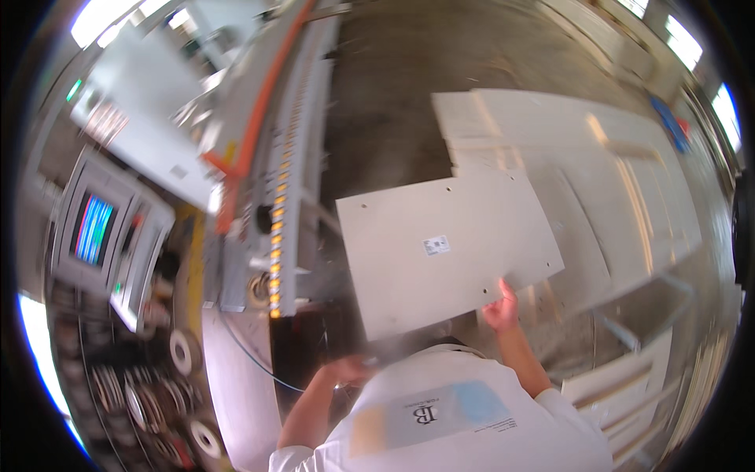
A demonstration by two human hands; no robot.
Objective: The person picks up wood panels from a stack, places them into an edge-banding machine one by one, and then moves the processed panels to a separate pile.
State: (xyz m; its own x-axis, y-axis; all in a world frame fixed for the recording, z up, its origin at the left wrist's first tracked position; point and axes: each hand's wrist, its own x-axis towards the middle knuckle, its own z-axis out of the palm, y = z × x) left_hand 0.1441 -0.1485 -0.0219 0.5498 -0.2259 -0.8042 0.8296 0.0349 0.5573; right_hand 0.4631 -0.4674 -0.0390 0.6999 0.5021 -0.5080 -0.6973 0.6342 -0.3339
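Overhead, a pale panel point(448, 252) bears a small white rectangular label point(436, 245) near its centre — right hand point(501, 308) pinching its near edge, left hand point(350, 368) blurred, grip unclear.

Left side: control console with a lit screen point(93, 228) showing coloured stripes, set in a grey housing. Above it a grey machine cabinet point(149, 118), blurred. An orange hose point(255, 118) runs diagonally along the machine. Roller conveyor rail point(279, 212) with a row of yellowish rollers, next to the bare concrete floor point(393, 79). Right: stack of pale flat panels point(598, 173), more panels at lower right point(629, 385). Lower left: rolls of edge banding tape point(185, 350), several, blurred.
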